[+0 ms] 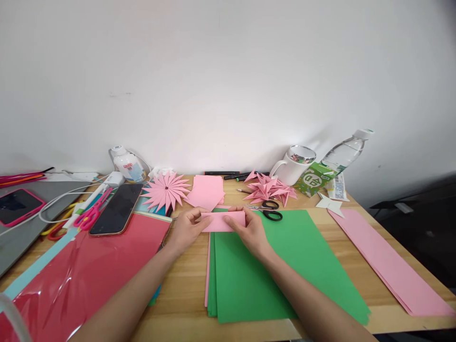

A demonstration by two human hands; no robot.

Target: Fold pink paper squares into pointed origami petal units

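Note:
Both hands hold a small folded pink paper over the far edge of a stack of green paper sheets. My left hand pinches the paper's left end with thumb and fingers. My right hand grips its right end, thumb on top. Black-handled scissors lie just behind my right hand. A pile of pink paper squares sits beyond the hands.
On the wooden table: pink paper flower, pink folded stars, white mug, water bottle, green carton, pink strips at right; red sheets, phone, pink scissors, laptop at left.

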